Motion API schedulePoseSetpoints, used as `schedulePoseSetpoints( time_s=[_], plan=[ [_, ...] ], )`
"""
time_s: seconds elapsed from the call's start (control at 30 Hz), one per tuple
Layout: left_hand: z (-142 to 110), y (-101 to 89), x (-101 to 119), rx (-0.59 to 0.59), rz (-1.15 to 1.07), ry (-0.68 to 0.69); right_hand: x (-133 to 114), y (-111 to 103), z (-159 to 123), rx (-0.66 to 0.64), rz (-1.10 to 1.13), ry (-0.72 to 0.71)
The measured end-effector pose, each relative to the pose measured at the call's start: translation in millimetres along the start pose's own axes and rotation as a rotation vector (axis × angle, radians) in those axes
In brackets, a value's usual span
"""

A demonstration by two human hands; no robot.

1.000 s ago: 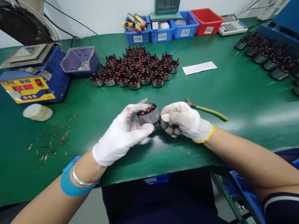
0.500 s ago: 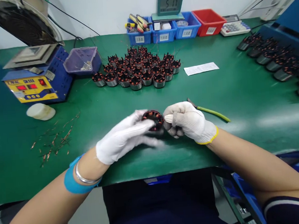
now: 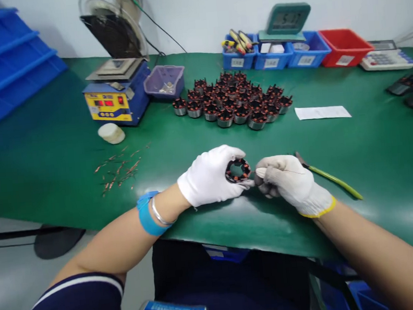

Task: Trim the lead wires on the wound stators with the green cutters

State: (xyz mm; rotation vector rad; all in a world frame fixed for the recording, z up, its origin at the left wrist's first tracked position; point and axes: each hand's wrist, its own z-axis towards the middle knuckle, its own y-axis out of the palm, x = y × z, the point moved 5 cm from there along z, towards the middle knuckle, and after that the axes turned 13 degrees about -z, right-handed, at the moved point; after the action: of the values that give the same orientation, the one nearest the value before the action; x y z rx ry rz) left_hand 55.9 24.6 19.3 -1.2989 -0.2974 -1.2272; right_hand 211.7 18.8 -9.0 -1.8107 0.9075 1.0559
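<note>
My left hand [image 3: 211,176], in a white glove, is closed around a motor stator [image 3: 246,170], a dark ring with copper windings and an open centre. The ring is tilted so its opening faces me. Close by on its right, my right hand [image 3: 284,179], in a knitted glove with a yellow cuff, is pinched shut. A thin wire [image 3: 295,172] runs out over the back of that glove; its course between the fingers is hidden. Beside the right hand lie cutting pliers [image 3: 333,181] with green handles. Many similar stators [image 3: 225,118] stand grouped behind the hands.
Copper wire scraps [image 3: 119,174] lie at left, near a white round block [image 3: 111,133]. Behind are a blue-yellow heating unit [image 3: 112,108], a purple bin [image 3: 164,81], blue tool bins [image 3: 272,62], a red bin [image 3: 344,49] and a clock [image 3: 288,18]. A paper strip [image 3: 322,112] lies at right.
My left hand, blurred with fingers loose about the stator before, now wraps round it from the left. The stator has tipped toward me. The camera view has swung left.
</note>
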Motion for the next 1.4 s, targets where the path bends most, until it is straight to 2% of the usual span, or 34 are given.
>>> schedulePoseSetpoints(
  time_s=[0.07,0.17,0.23,0.33,0.37,0.43,0.5,0.6,0.67,0.77,0.83,0.87,1.0,1.1,1.17,1.27,1.4],
  plan=[
    [-0.9,-2.1,-0.3,0.031,0.098,0.054,1.0,-2.8,3.8,0.000,-0.055,-0.006],
    [-1.3,-3.9,-6.5,0.032,0.183,-0.026,-3.2,-12.2,4.3,-0.033,-0.272,-0.133],
    [-1.5,-4.7,-11.5,0.028,0.233,-0.114,-12.6,-23.5,1.0,0.100,-0.526,-0.312],
    [-1.7,-3.1,-16.3,-0.004,0.283,-0.198,-31.4,-25.5,-8.7,0.448,-0.990,-0.670],
    [-1.7,-2.0,-17.1,-0.018,0.291,-0.209,-33.3,-18.5,-9.1,0.484,-1.141,-0.755],
    [-1.6,0.0,-17.7,-0.049,0.310,-0.218,-28.4,-1.6,-2.6,0.378,-1.381,-0.824],
    [-1.1,0.5,-18.1,-0.085,0.335,-0.221,-19.0,6.0,6.3,0.219,-1.517,-0.769],
    [0.5,-4.0,-20.5,-0.141,0.373,-0.257,-13.8,-10.9,9.0,0.146,-1.512,-0.633],
    [1.9,-10.1,-24.5,-0.153,0.411,-0.313,-13.5,-37.6,3.5,0.209,-1.436,-0.433],
    [5.0,-16.3,-28.0,-0.132,0.436,-0.315,-5.8,-77.2,-19.6,0.418,-1.363,-0.009],
    [6.8,-16.0,-29.1,-0.121,0.390,-0.279,6.3,-84.9,-41.4,0.502,-1.379,0.177],
    [7.3,-14.8,-30.0,-0.129,0.361,-0.269,14.8,-82.4,-51.4,0.497,-1.402,0.229],
    [7.5,-10.1,-32.2,-0.187,0.371,-0.264,46.5,-62.1,-82.4,0.447,-1.458,0.306],
    [7.6,-10.9,-32.3,-0.169,0.441,-0.272,48.5,-55.1,-91.0,0.428,-1.432,0.347],
    [7.7,-10.9,-32.9,-0.152,0.459,-0.276,40.4,-50.4,-87.6,0.362,-1.426,0.362],
    [7.8,-9.2,-35.7,-0.148,0.439,-0.288,23.9,-38.4,-74.2,0.307,-1.476,0.308],
    [8.0,-9.9,-39.8,-0.138,0.400,-0.340,19.5,-27.6,-53.7,0.434,-1.515,0.212]
  ],
)
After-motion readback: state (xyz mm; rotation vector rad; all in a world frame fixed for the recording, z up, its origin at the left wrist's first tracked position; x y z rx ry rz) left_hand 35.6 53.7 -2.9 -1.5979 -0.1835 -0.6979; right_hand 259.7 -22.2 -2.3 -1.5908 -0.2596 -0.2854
